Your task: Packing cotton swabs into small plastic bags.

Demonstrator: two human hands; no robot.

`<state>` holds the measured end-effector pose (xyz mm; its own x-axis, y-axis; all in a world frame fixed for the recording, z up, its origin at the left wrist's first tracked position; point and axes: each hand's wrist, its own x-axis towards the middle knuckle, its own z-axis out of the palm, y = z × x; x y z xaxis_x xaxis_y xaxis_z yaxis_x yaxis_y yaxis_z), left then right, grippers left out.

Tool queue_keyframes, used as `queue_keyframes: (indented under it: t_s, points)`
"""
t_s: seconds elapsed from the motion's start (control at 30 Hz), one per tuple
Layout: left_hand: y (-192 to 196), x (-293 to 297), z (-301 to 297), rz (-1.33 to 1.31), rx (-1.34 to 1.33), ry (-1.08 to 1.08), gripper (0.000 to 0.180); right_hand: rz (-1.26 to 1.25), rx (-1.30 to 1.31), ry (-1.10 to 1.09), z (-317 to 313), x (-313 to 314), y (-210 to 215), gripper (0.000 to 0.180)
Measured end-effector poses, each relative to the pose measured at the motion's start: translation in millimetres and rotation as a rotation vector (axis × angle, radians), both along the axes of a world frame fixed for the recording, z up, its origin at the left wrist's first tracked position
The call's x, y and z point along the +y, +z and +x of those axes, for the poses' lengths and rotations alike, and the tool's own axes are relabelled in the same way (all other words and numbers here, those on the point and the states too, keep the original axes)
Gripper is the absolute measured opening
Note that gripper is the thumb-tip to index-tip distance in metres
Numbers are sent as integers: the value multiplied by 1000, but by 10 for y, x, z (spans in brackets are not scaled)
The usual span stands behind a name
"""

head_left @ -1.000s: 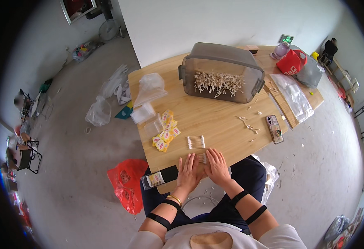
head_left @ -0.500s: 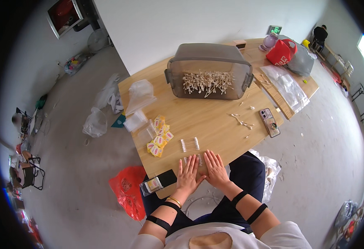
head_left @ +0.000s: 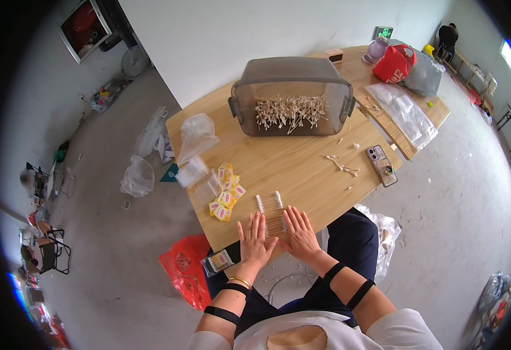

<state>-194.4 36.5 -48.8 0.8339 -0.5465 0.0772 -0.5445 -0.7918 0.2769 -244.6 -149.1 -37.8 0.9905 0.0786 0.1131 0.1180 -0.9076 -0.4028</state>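
Both palms flat, fingers spread, gripping nothing. Cotton-swab row (head_left: 274, 222) lies on the tabletop (head_left: 302, 169) edge between my left hand (head_left: 255, 240) and right hand (head_left: 299, 234), swabs pointing side to side, equally near.

White top, dark trousers, black forearm straps, gold bracelet (head_left: 239, 282) on left wrist.
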Motion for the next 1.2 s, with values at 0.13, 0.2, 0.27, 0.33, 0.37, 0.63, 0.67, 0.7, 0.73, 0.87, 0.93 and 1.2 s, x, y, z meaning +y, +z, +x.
queue_keyframes:
  t_s: [0.13,0.2,0.27,0.33,0.37,0.63,0.67,0.7,0.73,0.87,0.93,1.2]
  points:
    - [28,-160,-9,-13,-13,-59,83,-8,-17,-3,22,20,-24,91]
    - [12,-195,-10,-34,-24,-73,82,-20,-8,-3,15,14,-33,91]
    - [-1,-199,-19,-37,3,-109,82,-31,0,-3,7,5,-38,90]
    - [-16,-197,-35,-54,-1,-116,82,7,26,11,3,-7,-39,92]
    - [-10,-184,-43,-71,-7,-121,82,11,28,10,5,-2,-34,92]
    - [-54,18,-41,14,-8,34,90,60,-34,-16,12,46,-54,93]
    - [-64,39,-34,58,-6,55,93,64,-33,-17,14,82,-78,93]
    - [-84,21,-37,62,-6,54,93,21,-19,2,20,130,-101,91]
    - [-111,-28,-49,26,4,58,94,-22,-5,21,28,171,-123,88]
    - [-125,-92,-71,-7,21,84,96,-99,-21,-10,39,286,-172,86]
    - [-122,-84,-73,9,25,83,96,-85,-29,-2,36,282,-179,84]
    - [-36,10,-130,-9,80,108,91,-137,-40,-17,23,285,-175,82]
